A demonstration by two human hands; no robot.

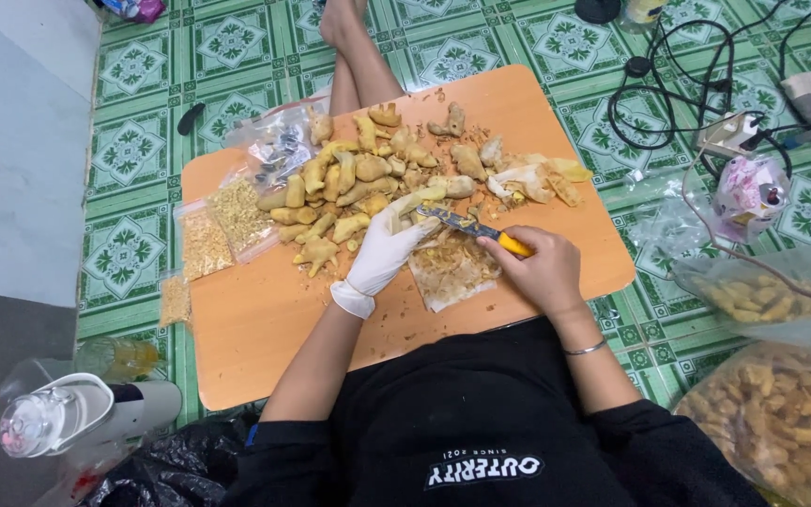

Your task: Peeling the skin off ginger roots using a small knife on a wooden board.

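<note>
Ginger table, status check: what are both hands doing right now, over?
Left hand, gloved, grips a ginger piece. Right hand holds yellow-handled knife against it. Peelings underneath; ginger pile close by.

The left hand (pixel 382 255) wears a thin white glove, smooth and rubbery, while the right hand (pixel 539 270) is bare with a slim shiny metal bangle (pixel 585 349) at the wrist. The knife (pixel 469 228) has a dull metal blade and a glossy yellow plastic handle. The ginger pieces (pixel 349 183) look knobbly and matt, some peeled pale. The low table (pixel 265 319) has a smooth, orange-brown wood-look top. Clear glossy plastic bags (pixel 222 230) lie at its left. The floor tiles (pixel 133 150) are glazed green ceramic. Near, black matt cloth (pixel 481 422) covers the lap.
</note>
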